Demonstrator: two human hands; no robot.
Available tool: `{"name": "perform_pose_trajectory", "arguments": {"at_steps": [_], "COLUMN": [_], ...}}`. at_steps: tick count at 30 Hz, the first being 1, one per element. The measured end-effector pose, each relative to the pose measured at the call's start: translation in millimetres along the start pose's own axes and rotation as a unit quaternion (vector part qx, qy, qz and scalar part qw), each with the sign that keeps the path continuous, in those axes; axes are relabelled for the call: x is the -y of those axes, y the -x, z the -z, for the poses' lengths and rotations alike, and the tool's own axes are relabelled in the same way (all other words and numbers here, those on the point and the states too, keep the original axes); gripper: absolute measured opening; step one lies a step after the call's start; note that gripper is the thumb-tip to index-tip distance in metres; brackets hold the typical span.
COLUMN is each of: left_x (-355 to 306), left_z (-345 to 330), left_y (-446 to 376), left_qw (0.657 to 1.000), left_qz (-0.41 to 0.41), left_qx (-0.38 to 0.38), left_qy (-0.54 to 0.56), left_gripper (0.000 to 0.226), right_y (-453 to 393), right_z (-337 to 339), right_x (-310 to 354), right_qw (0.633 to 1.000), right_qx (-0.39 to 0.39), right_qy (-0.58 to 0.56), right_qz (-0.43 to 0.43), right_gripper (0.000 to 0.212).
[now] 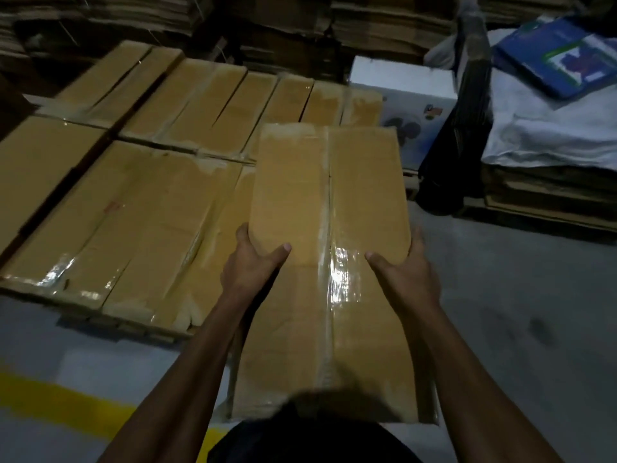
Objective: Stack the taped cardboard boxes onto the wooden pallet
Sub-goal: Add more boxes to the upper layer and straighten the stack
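Note:
I carry a long taped cardboard box (pixel 327 202) in front of my body, its far end over the right edge of the stack. My left hand (pixel 252 262) grips its left side, thumb on top. My right hand (pixel 402 265) grips its right side the same way. A layer of several taped boxes (pixel 140 208) lies flat on the low wooden pallet (pixel 133 329) to the left, with a second row of taped boxes (pixel 213 105) behind it. Clear tape runs down the held box's middle seam.
Stacks of flattened cardboard (pixel 267 25) fill the back. A white printed carton (pixel 404 91) stands beyond the held box. At right, a pallet holds white cloth (pixel 547 128) and a blue package (pixel 561 51). A yellow line (pixel 60 399) marks the grey floor at lower left.

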State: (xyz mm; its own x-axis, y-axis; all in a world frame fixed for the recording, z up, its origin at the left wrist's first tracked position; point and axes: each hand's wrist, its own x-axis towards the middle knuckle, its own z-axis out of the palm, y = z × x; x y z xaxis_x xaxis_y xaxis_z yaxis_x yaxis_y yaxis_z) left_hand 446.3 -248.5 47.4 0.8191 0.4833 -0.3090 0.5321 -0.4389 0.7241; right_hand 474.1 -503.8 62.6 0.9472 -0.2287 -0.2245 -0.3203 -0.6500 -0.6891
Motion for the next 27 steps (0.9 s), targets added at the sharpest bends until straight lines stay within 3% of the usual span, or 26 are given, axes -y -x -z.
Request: {"name": "perform_pose_trajectory", "arguments": {"at_steps": [3,8,12,20,27], "left_x": [17,42,55,88,104], "left_z": [-6,-13,-22,-37,-47], "left_y": [10,17,7,-57,-112], "left_qw": [1.0,0.999,0.997,0.993,0.993], "left_qz": [0.011,0.041,0.05,0.037,0.008], "left_qx": [-0.003,0.009,0.041,0.082,0.119], "left_qy": [-0.006,-0.034,-0.039,-0.075,-0.019], "left_gripper": [0.091,0.097,0.093,0.088,0.084], "right_y": [10,23,19,1,-32], "right_z": [-11,-30,-43,-107,-148], "right_x": [-18,-42,-51,-60,-57], "right_qw": [0.999,0.996,0.994,0.987,0.981], "right_qx": [0.014,0.039,0.043,0.051,0.054], "right_qy": [-0.002,0.023,0.034,0.021,0.006], "right_qz": [-0.029,-0.071,-0.094,-0.148,-0.189], "right_gripper": [0.091,0.106,0.097,0.096,0.1]}}
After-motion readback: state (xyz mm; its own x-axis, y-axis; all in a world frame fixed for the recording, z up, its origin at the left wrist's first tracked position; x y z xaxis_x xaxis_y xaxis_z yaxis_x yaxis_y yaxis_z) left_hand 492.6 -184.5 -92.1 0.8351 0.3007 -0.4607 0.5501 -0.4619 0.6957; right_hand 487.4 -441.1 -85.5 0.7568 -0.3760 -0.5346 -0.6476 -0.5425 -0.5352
